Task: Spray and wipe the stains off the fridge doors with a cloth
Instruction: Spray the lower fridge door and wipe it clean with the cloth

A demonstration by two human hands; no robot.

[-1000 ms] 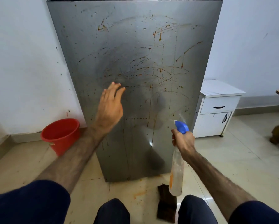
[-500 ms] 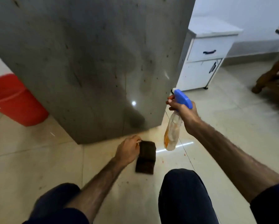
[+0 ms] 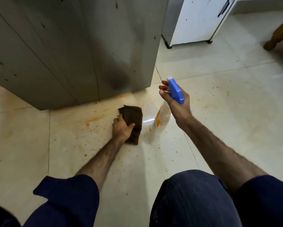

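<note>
The grey steel fridge door [image 3: 75,51] fills the upper left, flecked with dark and orange spots. A folded brown cloth [image 3: 134,117] lies on the tiled floor just in front of the fridge's lower edge. My left hand [image 3: 122,129] grips the cloth's near end, fingers curled over it. To the right, my right hand [image 3: 176,102] holds a clear spray bottle [image 3: 162,117] with a blue trigger head, hanging nozzle-up above the floor beside the cloth.
Orange splatter marks the pale floor tiles [image 3: 95,118] around the cloth. A white cabinet [image 3: 196,20] stands at the upper right beside the fridge, and a brown wooden furniture leg [image 3: 278,35] shows at the far right. My knees are at the bottom.
My left hand left the fridge door, dropped to the floor and closed on the cloth. The view tilted down; the right hand kept the bottle.
</note>
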